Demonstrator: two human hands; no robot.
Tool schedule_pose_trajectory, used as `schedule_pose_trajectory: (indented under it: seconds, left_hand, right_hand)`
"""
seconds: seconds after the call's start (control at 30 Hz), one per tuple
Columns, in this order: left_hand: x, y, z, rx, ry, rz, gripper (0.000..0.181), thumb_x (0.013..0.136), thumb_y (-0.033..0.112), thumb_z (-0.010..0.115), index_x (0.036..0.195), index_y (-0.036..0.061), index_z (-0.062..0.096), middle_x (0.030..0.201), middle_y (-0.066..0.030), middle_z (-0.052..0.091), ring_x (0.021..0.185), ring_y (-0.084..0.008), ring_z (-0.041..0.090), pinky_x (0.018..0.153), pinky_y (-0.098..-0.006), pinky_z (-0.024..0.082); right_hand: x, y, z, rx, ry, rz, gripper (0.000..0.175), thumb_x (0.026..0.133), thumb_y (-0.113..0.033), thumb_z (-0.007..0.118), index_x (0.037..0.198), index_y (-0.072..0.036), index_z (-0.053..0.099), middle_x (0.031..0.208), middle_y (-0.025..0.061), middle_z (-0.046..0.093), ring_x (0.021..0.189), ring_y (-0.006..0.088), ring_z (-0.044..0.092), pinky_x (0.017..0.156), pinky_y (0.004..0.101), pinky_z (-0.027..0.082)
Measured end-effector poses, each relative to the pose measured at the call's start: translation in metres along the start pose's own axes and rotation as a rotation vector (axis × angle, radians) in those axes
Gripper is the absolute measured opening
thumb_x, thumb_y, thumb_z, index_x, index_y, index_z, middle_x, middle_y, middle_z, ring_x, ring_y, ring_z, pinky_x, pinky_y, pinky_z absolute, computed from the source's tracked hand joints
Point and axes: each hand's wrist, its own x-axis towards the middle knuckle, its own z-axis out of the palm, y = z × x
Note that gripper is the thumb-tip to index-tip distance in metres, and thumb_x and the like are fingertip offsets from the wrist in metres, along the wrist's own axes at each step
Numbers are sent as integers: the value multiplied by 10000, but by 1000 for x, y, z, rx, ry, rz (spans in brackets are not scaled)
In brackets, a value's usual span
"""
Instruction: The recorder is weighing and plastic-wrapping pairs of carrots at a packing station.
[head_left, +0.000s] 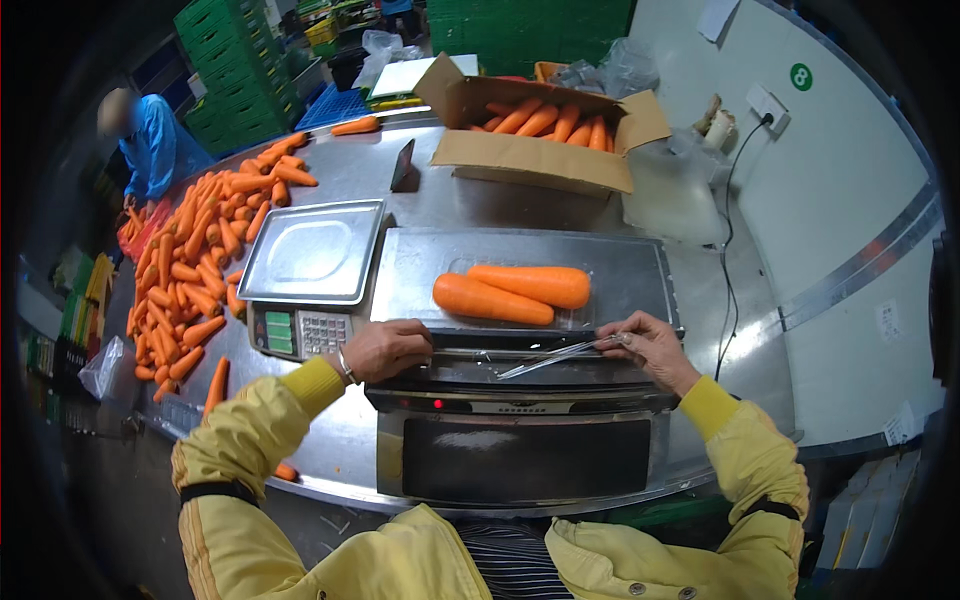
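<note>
Two large carrots (517, 292) lie side by side on a clear plastic tray, on the metal plate (420, 251) of a wrapping machine. Clear plastic film (555, 356) stretches across the machine's front bar and bunches towards the right. The fingers of my right hand (649, 346) are pinched on that film at the bar's right end. At the bar's left end is my left hand (390, 349), its fingers curled down; whether film is between them cannot be told. A weighing scale (315, 251) stands just left of the machine.
Many loose carrots (187, 285) are heaped on the left of the steel table. An open cardboard box (532, 161) of carrots stands at the back. A black cable (726, 262) hangs from a wall socket on the right. A co-worker in blue (161, 146) is at the far left.
</note>
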Motion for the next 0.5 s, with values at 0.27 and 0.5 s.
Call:
schedule_pose_trajectory:
  seconds: [0.27,0.5]
  left_hand:
    - [3,56,-22,-1091,611,-430,95,938,99,475,866,37,464,920,-203,656,818,-247,675,699,-333,580]
    - [63,56,-108,-460,853,93,69,929,62,466,959,3,483,983,-207,646,870,-243,665,746,-337,563]
  right_hand:
    - [-36,-52,8,406,35,-90,38,935,-69,457,949,-40,478,1045,251,595,1012,374,595,880,450,513]
    - [-1,-127,1,-59,166,-683,83,922,-39,457,996,-33,494,1057,242,605,993,341,612,894,453,499]
